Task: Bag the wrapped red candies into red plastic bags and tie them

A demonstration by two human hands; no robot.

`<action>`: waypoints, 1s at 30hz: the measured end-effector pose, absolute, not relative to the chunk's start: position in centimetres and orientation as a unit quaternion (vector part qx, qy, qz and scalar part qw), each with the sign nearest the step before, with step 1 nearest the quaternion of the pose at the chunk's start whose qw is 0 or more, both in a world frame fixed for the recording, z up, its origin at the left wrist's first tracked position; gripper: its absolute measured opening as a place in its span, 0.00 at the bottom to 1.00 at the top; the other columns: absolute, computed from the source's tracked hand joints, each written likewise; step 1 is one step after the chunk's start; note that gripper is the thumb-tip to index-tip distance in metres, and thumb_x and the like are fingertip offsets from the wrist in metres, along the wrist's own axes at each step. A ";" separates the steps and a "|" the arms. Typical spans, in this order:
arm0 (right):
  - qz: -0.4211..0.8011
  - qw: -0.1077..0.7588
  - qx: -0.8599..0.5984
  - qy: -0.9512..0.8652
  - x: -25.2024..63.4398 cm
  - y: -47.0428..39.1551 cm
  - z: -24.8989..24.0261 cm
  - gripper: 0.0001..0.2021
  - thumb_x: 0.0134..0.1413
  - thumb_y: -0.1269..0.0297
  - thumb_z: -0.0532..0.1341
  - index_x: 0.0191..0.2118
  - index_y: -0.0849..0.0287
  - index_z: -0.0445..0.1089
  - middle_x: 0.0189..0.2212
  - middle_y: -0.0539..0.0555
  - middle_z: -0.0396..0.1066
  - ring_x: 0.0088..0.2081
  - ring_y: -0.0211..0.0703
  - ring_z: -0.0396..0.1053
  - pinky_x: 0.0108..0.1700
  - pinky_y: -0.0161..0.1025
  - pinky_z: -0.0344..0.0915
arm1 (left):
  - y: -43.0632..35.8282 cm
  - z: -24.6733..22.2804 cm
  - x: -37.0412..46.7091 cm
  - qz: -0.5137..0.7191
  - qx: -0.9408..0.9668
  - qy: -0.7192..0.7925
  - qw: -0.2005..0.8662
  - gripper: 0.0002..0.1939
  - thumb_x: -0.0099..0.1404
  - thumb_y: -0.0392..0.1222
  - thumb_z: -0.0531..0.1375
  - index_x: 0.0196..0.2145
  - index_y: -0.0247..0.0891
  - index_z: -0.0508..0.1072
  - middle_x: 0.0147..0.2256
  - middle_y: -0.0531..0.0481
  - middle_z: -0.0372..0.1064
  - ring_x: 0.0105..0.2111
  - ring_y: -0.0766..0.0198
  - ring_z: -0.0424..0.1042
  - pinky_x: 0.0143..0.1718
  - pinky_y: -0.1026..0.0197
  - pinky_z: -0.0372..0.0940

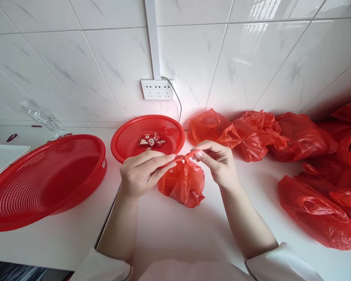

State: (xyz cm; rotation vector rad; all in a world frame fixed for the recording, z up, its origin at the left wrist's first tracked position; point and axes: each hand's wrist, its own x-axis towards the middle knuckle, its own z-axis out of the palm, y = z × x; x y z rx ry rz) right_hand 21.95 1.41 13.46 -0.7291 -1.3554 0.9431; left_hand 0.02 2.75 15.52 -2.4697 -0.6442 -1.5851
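A filled red plastic bag [183,183] rests on the white table in front of me, its two handles crossed in a knot at the top. My left hand [144,171] pinches the handle on the left side, and my right hand [216,160] pinches the one on the right. Between the hands the handles are stretched out sideways. What the bag holds cannot be made out through the plastic. Just behind the bag stands a small round red basket [119,136] with several small red and white packets [152,141] in it.
Several filled red bags [304,136] line the wall and the right side. A large red basket [76,187] stands at left, near a clear plastic bottle [43,119] and a white tray [8,154]. A power socket [157,89] with a grey cable is on the tiled wall.
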 end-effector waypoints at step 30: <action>0.176 0.328 -0.534 -0.760 30.5 -0.8 15.2 0.19 0.58 0.66 0.57 0.55 0.49 0.68 0.61 0.53 0.60 0.57 0.53 0.64 0.49 0.49 0.68 | 4.0 16.9 -2.4 -0.136 -0.818 -0.488 -0.272 0.13 0.63 0.53 0.56 0.30 0.44 0.74 0.30 0.53 0.72 0.29 0.63 0.70 0.29 0.63 0.66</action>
